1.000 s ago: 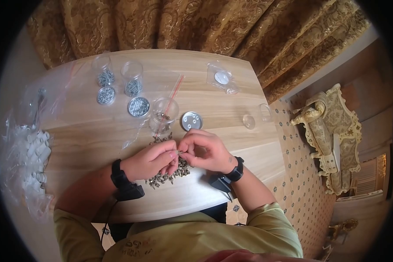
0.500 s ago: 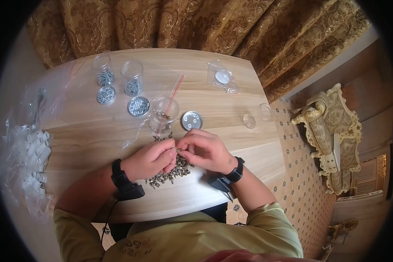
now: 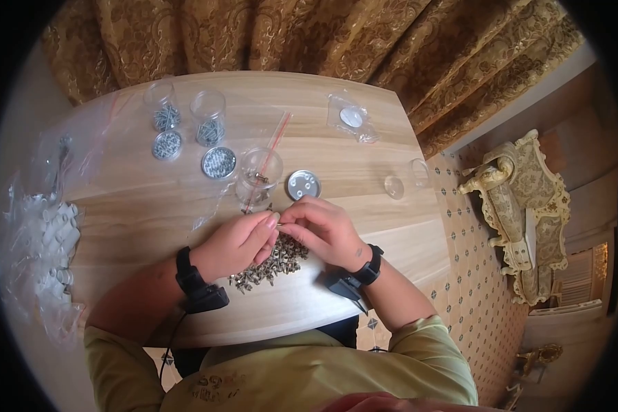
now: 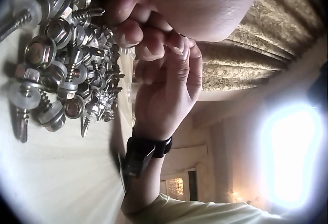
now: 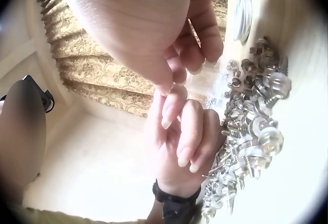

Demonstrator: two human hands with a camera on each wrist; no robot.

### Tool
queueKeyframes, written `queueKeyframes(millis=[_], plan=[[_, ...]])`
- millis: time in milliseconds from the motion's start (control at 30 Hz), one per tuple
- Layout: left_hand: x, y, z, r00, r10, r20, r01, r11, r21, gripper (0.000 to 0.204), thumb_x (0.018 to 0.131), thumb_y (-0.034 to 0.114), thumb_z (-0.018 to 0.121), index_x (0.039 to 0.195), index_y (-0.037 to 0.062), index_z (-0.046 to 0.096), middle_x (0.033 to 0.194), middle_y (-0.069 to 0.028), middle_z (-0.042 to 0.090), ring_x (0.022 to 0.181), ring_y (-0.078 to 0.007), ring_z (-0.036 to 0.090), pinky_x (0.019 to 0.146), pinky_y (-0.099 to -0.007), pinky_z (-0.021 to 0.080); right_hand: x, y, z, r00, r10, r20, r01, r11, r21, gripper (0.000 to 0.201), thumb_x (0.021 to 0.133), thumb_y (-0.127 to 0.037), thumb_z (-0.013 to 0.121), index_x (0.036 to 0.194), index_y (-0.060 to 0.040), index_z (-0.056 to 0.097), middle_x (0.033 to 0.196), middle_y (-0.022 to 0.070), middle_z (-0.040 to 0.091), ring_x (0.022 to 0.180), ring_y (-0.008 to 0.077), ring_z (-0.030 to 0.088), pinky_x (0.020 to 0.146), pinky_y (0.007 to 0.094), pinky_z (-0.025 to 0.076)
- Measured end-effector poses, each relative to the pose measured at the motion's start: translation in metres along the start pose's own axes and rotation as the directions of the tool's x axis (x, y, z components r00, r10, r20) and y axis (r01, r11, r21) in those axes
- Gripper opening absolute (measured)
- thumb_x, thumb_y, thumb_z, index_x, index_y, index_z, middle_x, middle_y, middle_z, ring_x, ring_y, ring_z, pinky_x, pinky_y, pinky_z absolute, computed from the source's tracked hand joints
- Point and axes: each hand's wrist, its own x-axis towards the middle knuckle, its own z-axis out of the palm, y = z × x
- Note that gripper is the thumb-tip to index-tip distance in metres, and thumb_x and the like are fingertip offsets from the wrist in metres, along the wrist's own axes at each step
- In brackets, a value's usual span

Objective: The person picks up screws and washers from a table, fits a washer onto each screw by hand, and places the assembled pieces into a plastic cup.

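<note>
My left hand and right hand meet fingertip to fingertip over a pile of hex-head screws with pale washers. Between them they pinch a small screw, mostly covered by the fingertips. Seen from the left wrist, the pile lies beside the hands on the tabletop. Just beyond the fingers stands a clear jar with a few screws inside. To its right, a shallow metal lid bears several small white rings.
Farther back are two clear jars of silvery screws, with two filled round lids before them. A plastic bag of white tubular pieces lies left. A small bag and clear discs lie right.
Both hands have shifted slightly away from the body, still pinching together, and more of the screw pile shows below them. The jars and lids stay in place.
</note>
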Motion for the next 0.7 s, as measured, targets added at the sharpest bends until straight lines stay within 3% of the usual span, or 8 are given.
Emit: queueKeyframes(millis=[267, 400, 467, 700], plan=[[0.002, -0.004, -0.003, 0.999, 0.026, 0.019, -0.027, 0.998, 0.057, 0.027, 0.113, 0.018, 0.037, 0.101, 0.0016, 0.056, 0.075, -0.0014, 0.057, 0.066, -0.0085, 0.053, 0.062, -0.0246, 0.044, 0.003, 0.002, 0.0, 0.998, -0.048, -0.044, 0.043, 0.993, -0.109, 0.011, 0.095, -0.006, 0.074, 0.104, -0.0024, 0.069, 0.094, 0.0099, 0.066, 0.083, 0.0244, 0.064, 0.074, 0.0326, 0.051], [0.001, -0.004, -0.003, 1.0, 0.014, 0.012, -0.014, 0.999, 0.034, 0.025, 0.112, 0.017, 0.038, 0.101, 0.002, 0.055, 0.075, -0.0014, 0.057, 0.066, -0.0085, 0.053, 0.062, -0.0248, 0.045, 0.003, -0.001, 0.001, 0.998, -0.052, -0.035, 0.048, 0.992, -0.113, 0.012, 0.095, -0.005, 0.074, 0.107, -0.0023, 0.07, 0.094, 0.0093, 0.066, 0.083, 0.0233, 0.064, 0.075, 0.0319, 0.052], [0.001, -0.006, -0.006, 0.998, 0.057, 0.032, -0.06, 0.994, 0.087, 0.024, 0.112, 0.016, 0.039, 0.1, 0.0023, 0.055, 0.077, -0.0017, 0.058, 0.066, -0.0087, 0.053, 0.062, -0.0252, 0.045, 0.003, -0.006, 0.003, 0.999, -0.002, -0.053, 0.001, 0.999, -0.032, 0.015, 0.095, -0.003, 0.073, 0.11, -0.0019, 0.07, 0.096, 0.0089, 0.066, 0.085, 0.0211, 0.064, 0.076, 0.0311, 0.052], [0.0, -0.007, -0.004, 1.0, 0.011, 0.009, -0.011, 1.0, 0.029, 0.025, 0.112, 0.018, 0.038, 0.099, 0.003, 0.054, 0.077, -0.0017, 0.058, 0.066, -0.0088, 0.055, 0.061, -0.0249, 0.046, 0.002, 0.0, 0.002, 0.998, -0.061, -0.026, 0.058, 0.995, -0.08, 0.02, 0.095, -0.006, 0.074, 0.114, -0.003, 0.07, 0.098, 0.0105, 0.066, 0.084, 0.024, 0.066, 0.075, 0.033, 0.053]])
